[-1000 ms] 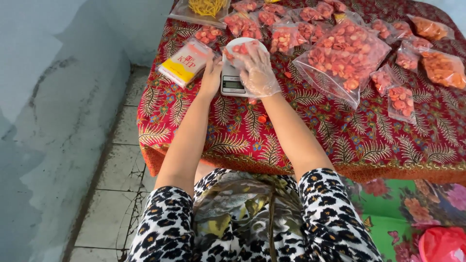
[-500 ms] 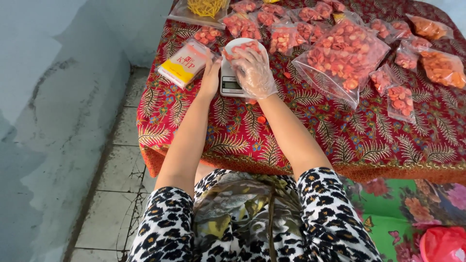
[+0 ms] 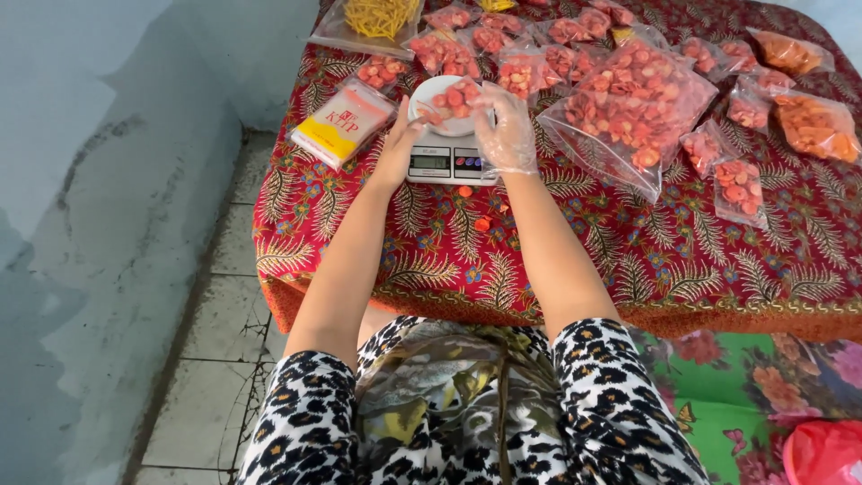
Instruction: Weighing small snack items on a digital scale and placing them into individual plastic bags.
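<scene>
- Your left hand (image 3: 398,148) and your right hand (image 3: 505,135) (in a clear plastic glove) both grasp a small clear bag of red-orange snack pieces (image 3: 455,99).
- The bag sits between your hands on the white digital kitchen scale (image 3: 446,153).
- Right of your hands, a larger clear bag of the same snacks (image 3: 633,112) lies on the red-patterned counter (image 3: 557,260).

We see a red cloth (image 3: 575,260) with a green-and-gold leaf pattern over the worktop. Upper centre, a white scale (image 3: 446,163) carries a small bag of red-orange snacks (image 3: 456,99). The big bag (image 3: 633,112) to its right shows the same red-orange; the upper-right bags (image 3: 813,126) are orange. A yellow-and-white packet (image 3: 343,121) lies upper left. Our sleeves (image 3: 301,422) are black-and-white leopard print.
</scene>
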